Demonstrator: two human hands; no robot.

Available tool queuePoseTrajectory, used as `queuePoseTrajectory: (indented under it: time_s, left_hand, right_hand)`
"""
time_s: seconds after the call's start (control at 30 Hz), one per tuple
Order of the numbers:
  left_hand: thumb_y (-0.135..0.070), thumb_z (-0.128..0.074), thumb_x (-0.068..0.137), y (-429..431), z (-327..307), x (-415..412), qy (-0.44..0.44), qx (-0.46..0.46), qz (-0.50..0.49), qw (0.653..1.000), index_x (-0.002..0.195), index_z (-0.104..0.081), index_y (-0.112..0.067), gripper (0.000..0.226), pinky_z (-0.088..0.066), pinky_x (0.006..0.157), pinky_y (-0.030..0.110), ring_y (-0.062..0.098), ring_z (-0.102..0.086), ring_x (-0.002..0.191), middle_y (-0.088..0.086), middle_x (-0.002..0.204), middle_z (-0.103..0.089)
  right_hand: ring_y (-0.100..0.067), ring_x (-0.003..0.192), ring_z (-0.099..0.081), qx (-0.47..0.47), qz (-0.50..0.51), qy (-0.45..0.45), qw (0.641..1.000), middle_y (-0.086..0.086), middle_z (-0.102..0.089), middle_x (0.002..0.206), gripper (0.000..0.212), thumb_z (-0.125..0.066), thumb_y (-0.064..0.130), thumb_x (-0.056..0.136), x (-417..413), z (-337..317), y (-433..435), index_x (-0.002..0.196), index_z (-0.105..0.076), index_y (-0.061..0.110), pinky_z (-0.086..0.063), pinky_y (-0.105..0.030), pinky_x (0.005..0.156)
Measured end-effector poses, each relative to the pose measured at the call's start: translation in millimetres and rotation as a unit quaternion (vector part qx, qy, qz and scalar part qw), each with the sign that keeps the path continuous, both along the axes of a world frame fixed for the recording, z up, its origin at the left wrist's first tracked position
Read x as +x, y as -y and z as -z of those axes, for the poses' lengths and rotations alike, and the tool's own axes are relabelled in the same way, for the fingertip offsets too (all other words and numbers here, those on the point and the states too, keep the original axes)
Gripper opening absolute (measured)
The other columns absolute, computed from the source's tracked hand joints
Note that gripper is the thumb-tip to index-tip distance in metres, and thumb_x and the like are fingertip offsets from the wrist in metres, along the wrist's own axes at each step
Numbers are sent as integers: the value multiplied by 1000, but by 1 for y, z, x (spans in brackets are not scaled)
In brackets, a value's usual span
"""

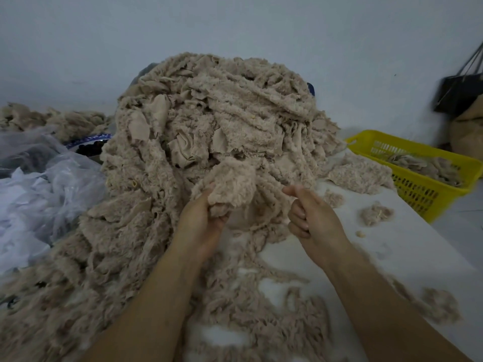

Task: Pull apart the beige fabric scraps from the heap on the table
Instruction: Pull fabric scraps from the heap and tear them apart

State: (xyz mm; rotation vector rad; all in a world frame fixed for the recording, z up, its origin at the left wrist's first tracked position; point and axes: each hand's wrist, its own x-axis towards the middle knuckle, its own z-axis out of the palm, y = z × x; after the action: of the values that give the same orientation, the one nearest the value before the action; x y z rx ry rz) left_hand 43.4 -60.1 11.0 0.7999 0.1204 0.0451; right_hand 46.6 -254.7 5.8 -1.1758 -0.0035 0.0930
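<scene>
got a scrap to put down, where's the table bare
Bare table lies right of the right hand, bordered by the heap, the basket and a few tufts. Small gaps show between the forearms. Left of the scrap in the left hand, heap and plastic bags crowd everything.

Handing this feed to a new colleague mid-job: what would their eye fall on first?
First the tall heap of fluffy beige fabric scraps, filling the middle of the white table against the pale wall. In front of it the left hand grips one fleecy beige scrap, the right hand curled close beside it. At the right, a yellow slotted plastic basket stands out, with a few scraps inside.
</scene>
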Motion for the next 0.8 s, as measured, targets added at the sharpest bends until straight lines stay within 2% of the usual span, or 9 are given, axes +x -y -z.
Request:
queuePoseTrajectory:
  time_s: [0.13,0.2,0.27,0.43,0.53,0.63,0.7,0.77,0.8]
  left_hand:
    - [-20,-68,85,12,5,-7,-6,116,37,993,102,-72,-5,23,-59,62,29,25,-75,85,14,99,-76]
    - [-24,-72,85,16,10,-10,10,178,87,980,108,-74,-4,30,-60,74,35,30,-73,99,19,109,-74]
    - [-30,-68,88,18,12,-11,24,229,115,966,115,-72,-7,35,-59,83,34,28,-70,107,15,113,-73]
    - [-51,-75,77,17,11,-10,23,230,140,963,128,-64,-17,63,-53,95,38,22,-66,117,4,123,-71]
    - [-62,-72,75,19,15,-12,61,280,170,943,125,-63,-30,60,-54,93,34,17,-67,113,-2,122,-71]
    - [-51,-72,85,20,16,-14,71,331,221,914,130,-58,-24,54,-54,89,27,16,-68,111,3,119,-72]
    - [-36,-69,93,21,14,-15,81,381,209,897,105,-72,-27,16,-50,68,17,8,-70,84,-3,96,-76]
    - [-32,-61,98,21,13,-13,84,426,164,886,73,-73,-26,28,-41,58,19,11,-55,62,6,70,-65]
    - [-31,-58,100,20,15,-12,82,423,150,890,70,-71,-22,33,-37,55,21,13,-49,59,13,67,-59]
  right_hand:
    - [-9,50,-44,-117,-32,47,991,0,-57,69,64,-59,68,76,-7,4,-13,109,-63,14,-39,-23,45]
    - [-8,55,-56,-193,-88,68,975,-4,-65,71,49,-64,63,79,-13,5,-21,108,-66,25,-44,-21,47]
    - [3,51,-57,-225,-106,93,964,14,-66,62,21,-62,44,93,-14,7,-22,108,-67,29,-42,-12,46]
    - [1,49,-58,-198,-94,50,974,16,-66,62,14,-55,32,100,-13,4,-15,107,-67,26,-42,-13,44]
    - [-3,41,-40,-45,-75,10,996,5,-56,57,31,-50,31,103,-11,-1,-15,87,-73,18,-34,-17,37]
    - [-4,40,-37,79,-64,-43,994,4,-52,56,39,-45,34,104,-6,-6,-10,83,-70,13,-35,-18,36]
    - [-5,40,-37,113,-75,-51,989,2,-46,56,44,-44,35,104,-4,-6,-8,80,-73,13,-37,-19,36]
    - [-5,41,-37,130,-73,-52,988,1,-47,60,38,-44,34,104,-3,-5,-7,89,-73,13,-36,-19,37]
    - [-5,42,-37,138,-69,-55,986,1,-49,61,35,-45,33,104,-3,-5,-7,93,-72,14,-36,-19,37]
